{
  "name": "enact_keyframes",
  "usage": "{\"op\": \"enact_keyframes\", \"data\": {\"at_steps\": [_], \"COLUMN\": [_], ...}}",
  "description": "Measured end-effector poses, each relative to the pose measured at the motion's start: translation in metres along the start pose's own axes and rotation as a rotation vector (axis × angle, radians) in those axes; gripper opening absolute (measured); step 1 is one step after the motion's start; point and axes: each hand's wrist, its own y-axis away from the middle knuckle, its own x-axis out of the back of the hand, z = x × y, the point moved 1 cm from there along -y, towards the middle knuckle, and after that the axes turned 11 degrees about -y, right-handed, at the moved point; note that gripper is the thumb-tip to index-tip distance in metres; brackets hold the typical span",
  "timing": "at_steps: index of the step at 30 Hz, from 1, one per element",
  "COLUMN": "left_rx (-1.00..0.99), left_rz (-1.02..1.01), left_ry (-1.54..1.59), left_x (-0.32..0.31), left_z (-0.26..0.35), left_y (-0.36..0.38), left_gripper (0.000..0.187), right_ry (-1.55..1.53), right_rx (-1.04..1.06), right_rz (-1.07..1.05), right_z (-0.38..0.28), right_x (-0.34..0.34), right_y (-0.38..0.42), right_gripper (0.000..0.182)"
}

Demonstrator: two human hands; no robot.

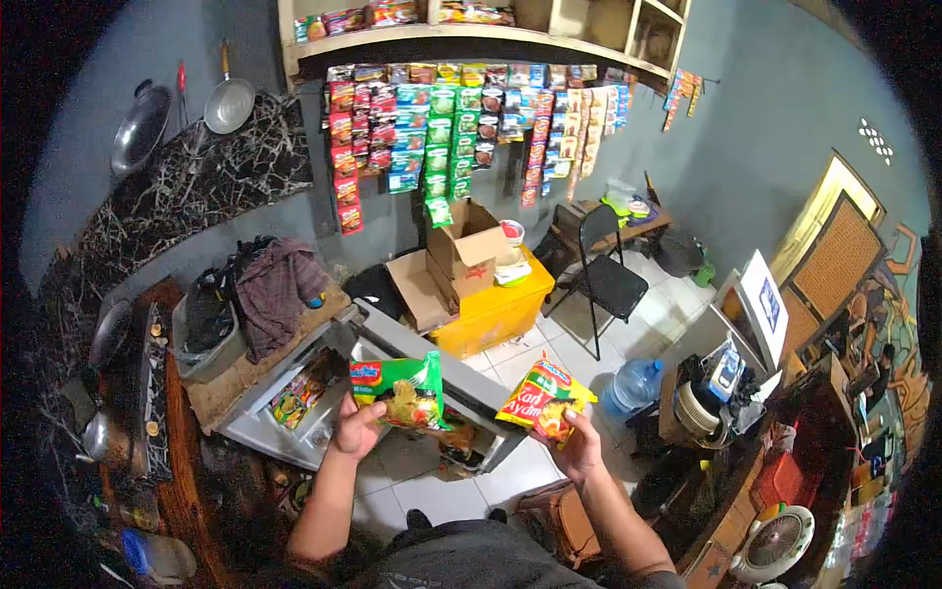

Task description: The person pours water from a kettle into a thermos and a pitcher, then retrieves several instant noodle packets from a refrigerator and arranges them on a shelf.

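Note:
My left hand point(357, 429) grips a green instant noodle packet point(400, 391) by its lower left side, thumb across the front. In my right hand point(579, 447) is a yellow and red instant noodle packet point(542, 398), pinched at its lower right corner and tilted. Both packets are held up apart from each other in front of my body. Below and left of the green packet stands an open fridge point(263, 437), with colourful packets point(299, 398) inside. Its grey door point(476, 378) swings out behind the packets and partly hides behind them.
An open cardboard box point(469, 257) rests on a yellow crate point(500, 312) ahead. Beyond the right packet are a blue water jug point(636, 385) and a black folding chair point(613, 290). Strips of sachets point(442, 123) hang on the wall. A fan point(777, 543) is at lower right.

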Motion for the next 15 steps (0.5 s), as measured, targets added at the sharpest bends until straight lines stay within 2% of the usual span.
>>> {"op": "enact_keyframes", "data": {"at_steps": [5,8,12,15], "left_rx": [0.062,0.074,0.090,0.137], "left_rz": [0.128,0.136,0.163,0.214], "left_ry": [0.071,0.059,-0.086,-0.044], "left_x": [-0.049,-0.063,-0.079,-0.099], "left_z": [-0.013,-0.025,-0.036,-0.032], "left_y": [-0.016,-0.023,-0.022,-0.019], "left_gripper": [0.047,0.043,0.043,0.045], "right_ry": [-0.008,0.092,0.187,0.238], "right_rx": [0.023,0.082,0.084,0.069], "right_rz": [-0.006,0.024,0.032,0.074], "right_z": [-0.023,-0.040,-0.055,-0.064], "right_x": [0.014,0.012,0.025,0.026], "right_y": [-0.005,-0.006,-0.015,-0.018], "right_gripper": [0.054,0.052,0.048,0.048]}}
